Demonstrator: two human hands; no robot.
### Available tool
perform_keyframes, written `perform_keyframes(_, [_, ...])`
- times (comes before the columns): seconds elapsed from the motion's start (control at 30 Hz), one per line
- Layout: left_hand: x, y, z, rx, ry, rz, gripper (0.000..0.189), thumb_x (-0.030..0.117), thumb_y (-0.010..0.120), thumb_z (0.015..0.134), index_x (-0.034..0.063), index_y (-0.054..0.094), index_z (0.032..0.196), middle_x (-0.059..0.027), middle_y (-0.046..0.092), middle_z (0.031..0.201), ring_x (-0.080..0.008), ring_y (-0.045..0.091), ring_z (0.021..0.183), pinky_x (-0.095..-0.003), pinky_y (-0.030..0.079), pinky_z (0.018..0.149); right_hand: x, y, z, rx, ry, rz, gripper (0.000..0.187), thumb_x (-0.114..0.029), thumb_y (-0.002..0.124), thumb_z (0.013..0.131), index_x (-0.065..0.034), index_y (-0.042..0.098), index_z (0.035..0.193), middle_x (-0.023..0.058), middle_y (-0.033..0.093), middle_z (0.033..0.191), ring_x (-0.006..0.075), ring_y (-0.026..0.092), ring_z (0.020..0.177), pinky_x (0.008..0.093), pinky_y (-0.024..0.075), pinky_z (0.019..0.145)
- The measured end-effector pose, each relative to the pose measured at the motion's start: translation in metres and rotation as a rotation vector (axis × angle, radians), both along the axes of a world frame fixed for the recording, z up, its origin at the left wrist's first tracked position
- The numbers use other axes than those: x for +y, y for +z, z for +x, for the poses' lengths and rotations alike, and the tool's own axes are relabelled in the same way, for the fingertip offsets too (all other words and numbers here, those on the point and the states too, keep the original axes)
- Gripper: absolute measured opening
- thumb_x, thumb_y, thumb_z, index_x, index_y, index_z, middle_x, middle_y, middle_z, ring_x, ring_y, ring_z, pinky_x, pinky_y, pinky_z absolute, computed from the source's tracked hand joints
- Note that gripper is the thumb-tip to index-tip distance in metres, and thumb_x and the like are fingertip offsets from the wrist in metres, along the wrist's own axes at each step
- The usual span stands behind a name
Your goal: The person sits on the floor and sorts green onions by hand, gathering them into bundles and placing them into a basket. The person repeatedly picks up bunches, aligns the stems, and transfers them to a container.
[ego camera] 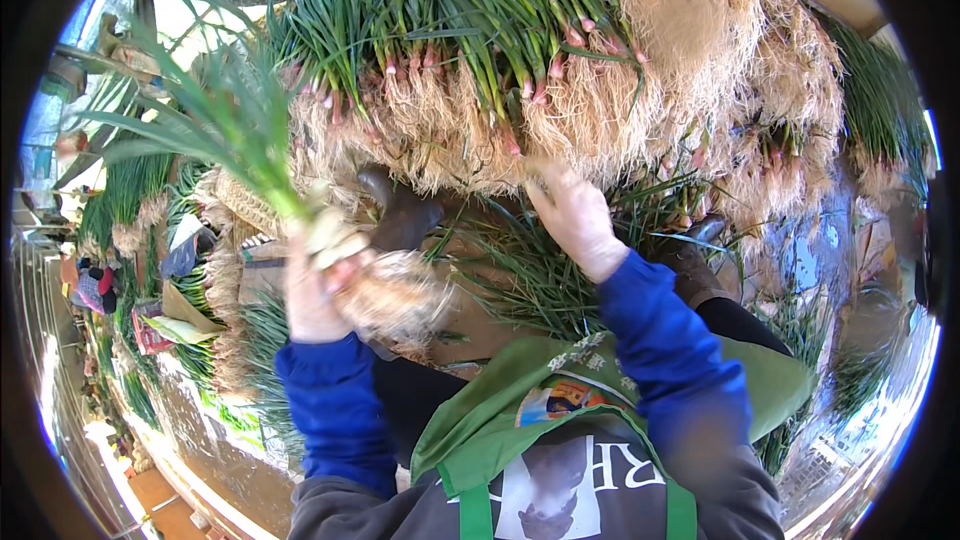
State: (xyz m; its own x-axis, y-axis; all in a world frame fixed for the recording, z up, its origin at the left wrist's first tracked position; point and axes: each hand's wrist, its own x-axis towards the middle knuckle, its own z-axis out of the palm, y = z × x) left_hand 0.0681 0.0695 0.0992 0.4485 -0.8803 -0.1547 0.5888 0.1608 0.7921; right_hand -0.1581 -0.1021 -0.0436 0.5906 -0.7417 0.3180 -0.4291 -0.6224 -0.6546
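My left hand point(311, 292) is closed around the lower stems of a bundle of green onions point(262, 165). The bundle is blurred, its leaves pointing up and left and its tan roots hanging toward the right. My right hand point(574, 214) has its fingers apart at the lower edge of the roots of a big heap of green onions point(480, 22). Its fingertips are blurred against the roots, and I see nothing held in it. The heap has green leaves, pinkish bulbs and long pale roots.
Loose green leaves point(532, 277) lie on the ground between my boots point(401, 221). More rooted onion bunches stand at the far right point(877, 105) and along the left. Another person point(94, 286) is far off at the left. A green apron point(487, 405) covers my lap.
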Motion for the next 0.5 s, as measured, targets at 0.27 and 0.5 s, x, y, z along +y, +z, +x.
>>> perform_keyframes(0.27, [-0.052,-0.08,-0.056,0.086,-0.113,0.396,0.037,0.022,0.057,0.09,0.0018,0.053,0.121,0.0023,0.052,0.061,-0.0085,0.049,0.046,-0.0264,0.048,0.044,0.014,0.048,0.01,0.283,-0.049,-0.072,0.02,-0.028,0.054,0.088,-0.0082,0.057,0.084,0.0118,0.058,0.063,0.0251,0.062,0.061,0.0377,0.0472,0.055])
perform_keyframes(0.5, [-0.061,-0.104,-0.073,-0.173,-0.243,0.476,0.024,0.016,0.061,0.087,0.0009,0.063,0.106,-0.0039,0.065,0.073,-0.0065,0.043,0.037,-0.019,0.028,0.034,0.051,0.057,-0.023,0.372,0.359,-0.279,0.018,-0.023,0.053,0.083,-0.008,0.058,0.09,0.007,0.058,0.074,0.0208,0.061,0.067,0.0327,0.0474,0.061])
